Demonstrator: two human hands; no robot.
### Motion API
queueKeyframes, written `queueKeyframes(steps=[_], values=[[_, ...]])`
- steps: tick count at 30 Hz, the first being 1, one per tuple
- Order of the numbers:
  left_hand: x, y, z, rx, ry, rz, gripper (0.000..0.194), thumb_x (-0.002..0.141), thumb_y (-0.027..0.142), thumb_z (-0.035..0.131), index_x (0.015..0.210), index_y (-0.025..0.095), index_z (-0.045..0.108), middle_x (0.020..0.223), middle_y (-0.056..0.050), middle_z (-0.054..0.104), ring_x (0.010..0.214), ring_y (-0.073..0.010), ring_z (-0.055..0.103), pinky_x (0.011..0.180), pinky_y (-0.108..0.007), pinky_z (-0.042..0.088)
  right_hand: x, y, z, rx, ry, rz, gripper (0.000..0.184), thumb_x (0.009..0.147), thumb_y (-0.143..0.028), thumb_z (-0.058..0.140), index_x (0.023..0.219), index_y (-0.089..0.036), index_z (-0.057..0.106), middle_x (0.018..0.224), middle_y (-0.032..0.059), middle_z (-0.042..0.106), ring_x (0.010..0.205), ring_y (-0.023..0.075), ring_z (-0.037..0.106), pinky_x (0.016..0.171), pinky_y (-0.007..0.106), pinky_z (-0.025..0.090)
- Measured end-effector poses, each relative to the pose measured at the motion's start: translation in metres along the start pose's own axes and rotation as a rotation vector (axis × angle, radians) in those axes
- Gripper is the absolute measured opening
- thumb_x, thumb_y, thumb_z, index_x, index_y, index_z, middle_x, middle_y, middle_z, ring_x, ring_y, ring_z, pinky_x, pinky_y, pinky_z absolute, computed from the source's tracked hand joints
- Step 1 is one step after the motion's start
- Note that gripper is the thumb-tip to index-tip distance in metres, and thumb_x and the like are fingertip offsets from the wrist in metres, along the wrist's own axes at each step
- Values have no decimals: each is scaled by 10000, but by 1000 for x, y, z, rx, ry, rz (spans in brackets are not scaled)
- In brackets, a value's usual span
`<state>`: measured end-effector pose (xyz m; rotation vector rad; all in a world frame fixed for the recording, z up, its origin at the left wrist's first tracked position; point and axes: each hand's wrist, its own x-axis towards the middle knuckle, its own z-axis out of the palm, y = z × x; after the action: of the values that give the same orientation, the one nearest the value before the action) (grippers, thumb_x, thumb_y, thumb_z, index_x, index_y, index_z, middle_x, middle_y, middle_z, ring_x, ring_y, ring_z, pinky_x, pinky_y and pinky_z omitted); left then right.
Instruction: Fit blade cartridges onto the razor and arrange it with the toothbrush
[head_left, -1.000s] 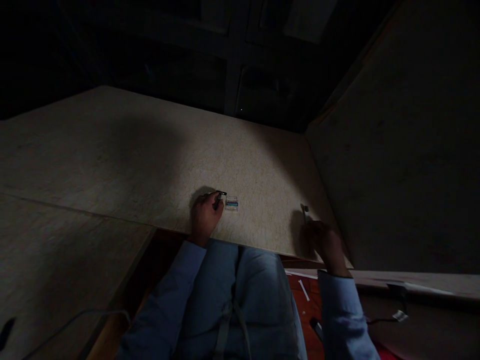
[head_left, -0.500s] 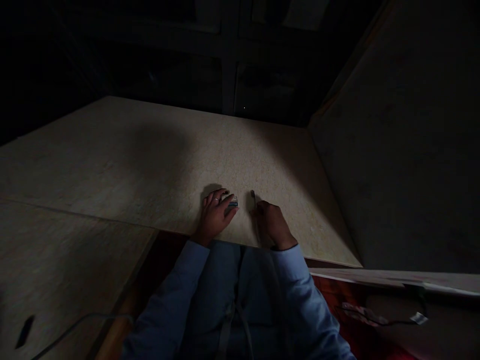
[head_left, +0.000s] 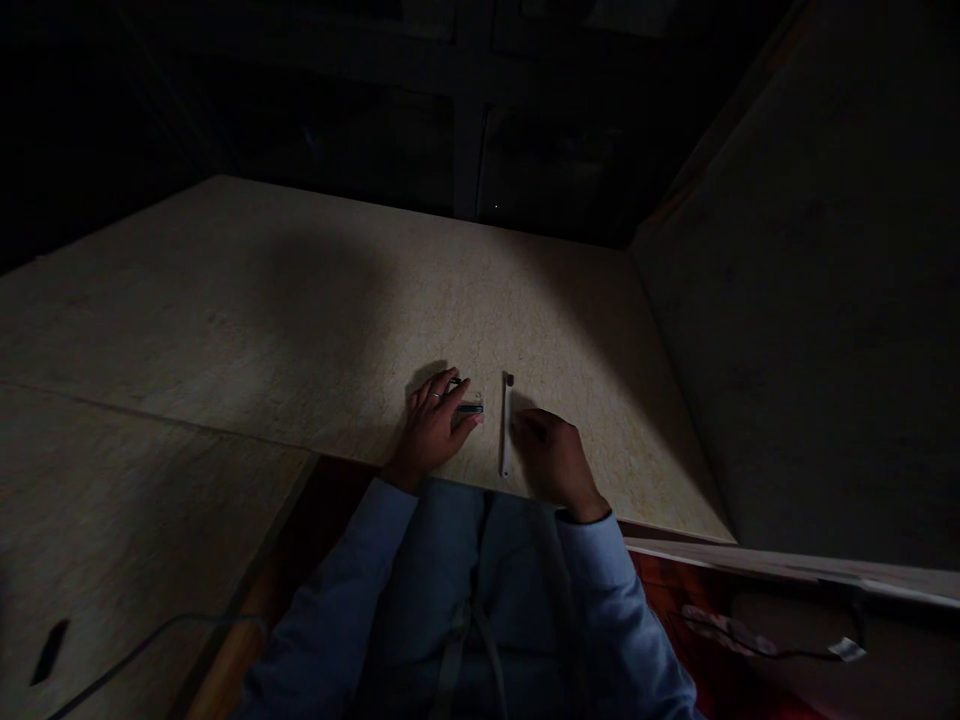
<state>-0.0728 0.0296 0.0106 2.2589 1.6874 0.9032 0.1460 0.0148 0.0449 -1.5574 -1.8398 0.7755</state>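
On the table lies a toothbrush [head_left: 506, 430] with a slim pale handle and a dark head, the head pointing away from me. Just right of it is my right hand [head_left: 559, 455], fingers curled together and nothing visible in them. My left hand [head_left: 435, 425], wearing a ring, rests palm down with its fingers spread. Between its thumb and index finger shows a small clear item with a dark bluish strip [head_left: 471, 408], partly covered by the hand; its kind is too dim to make out. A small dark piece [head_left: 455, 381] shows by the left fingertips.
The pale patterned tabletop [head_left: 450, 290] spreads ahead and to the left, with a seam at left. A dark panel [head_left: 810, 350] stands along the right. At lower left lie a cable [head_left: 150, 640] and a small black object [head_left: 50, 652]. Another cable [head_left: 795, 655] hangs at lower right.
My right hand has let go of the toothbrush and drawn slightly to the right, so the whole handle shows. My left hand keeps its place on the table. The view has shifted a little.
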Motion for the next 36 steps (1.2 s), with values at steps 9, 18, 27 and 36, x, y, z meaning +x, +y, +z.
queueKeyframes(steps=[9,18,27,36], values=[[-5,-14,2,-174,197,-84,380,926,356,604,1277,212,635,1321,-127,614,1288,-269,553,1124,-446,448,-32,23,11,148,180,-204,239,977,-338,536,1064,-222,727,997,88,720,910,217,690,801,333,560],[-4,-7,-3,58,-53,-41,436,871,457,690,1255,250,695,1526,-135,479,1398,-352,453,1134,-537,372,-31,25,15,176,187,-228,235,988,-333,530,1084,-225,715,1012,90,711,937,219,687,826,348,560],[-4,-14,0,19,-48,-3,539,879,456,665,1369,241,599,1544,-144,464,1402,-355,451,1126,-543,375,-26,30,17,280,222,-176,206,951,-331,577,1021,-235,745,997,77,742,934,223,697,832,354,554],[-4,-18,4,-310,317,-141,332,919,417,594,1149,192,674,1282,-139,641,1247,-282,590,1099,-466,465,-24,39,20,437,267,-105,197,909,-356,636,994,-228,760,1013,88,766,952,234,708,867,382,556]])
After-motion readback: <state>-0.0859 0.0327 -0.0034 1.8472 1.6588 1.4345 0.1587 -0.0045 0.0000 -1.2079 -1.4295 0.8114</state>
